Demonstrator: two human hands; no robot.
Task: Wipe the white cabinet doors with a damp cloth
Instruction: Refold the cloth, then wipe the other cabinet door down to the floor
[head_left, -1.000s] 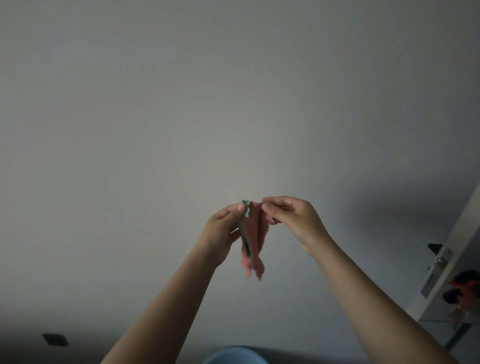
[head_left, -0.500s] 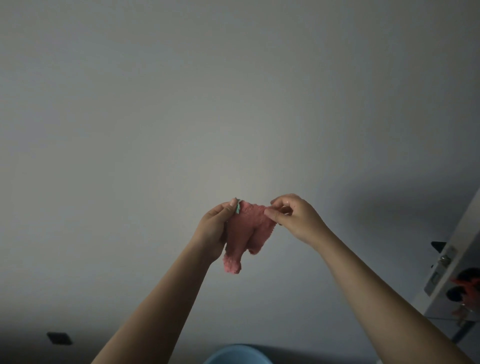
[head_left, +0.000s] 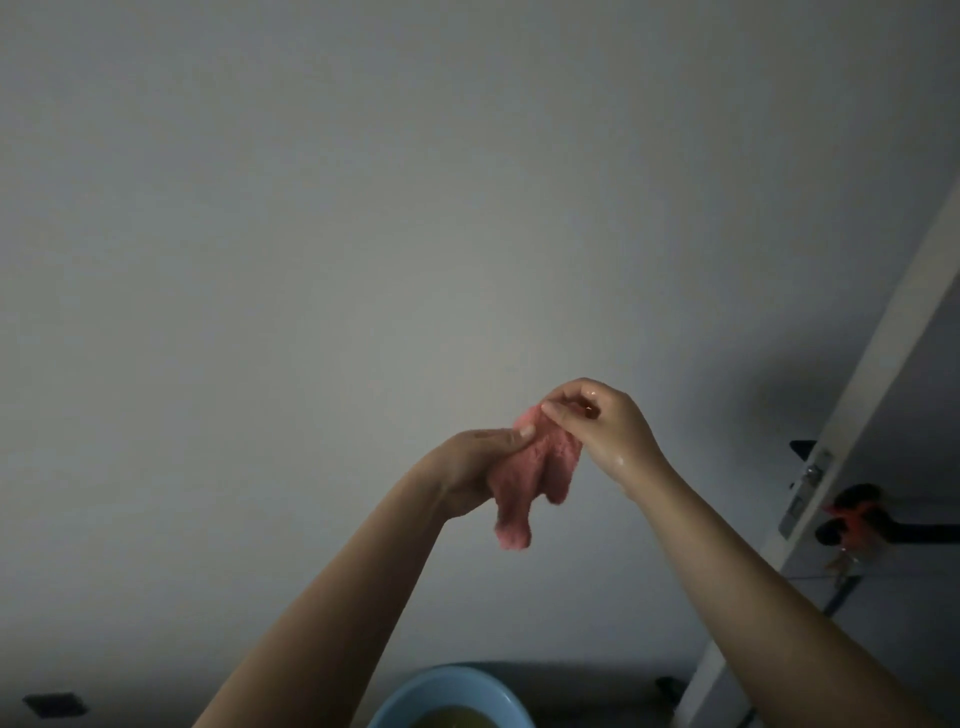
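A small pink fluffy cloth (head_left: 524, 480) hangs between both hands in front of a plain white surface (head_left: 363, 234) that fills most of the view. My left hand (head_left: 470, 470) grips the cloth's left upper edge, thumb on top. My right hand (head_left: 597, 423) pinches the cloth's upper right corner with fingertips; the hand looks wet. Two folds of the cloth dangle below the hands.
A light blue basin (head_left: 449, 699) with yellowish liquid sits at the bottom edge, below the hands. A white door edge with a metal latch plate (head_left: 808, 486) runs along the right. A dark wall socket (head_left: 54, 704) is at lower left.
The cloth has been spread from a narrow hanging strip to a wider shape. Both hands shifted right and the left hand now holds more of the cloth in its fingers.
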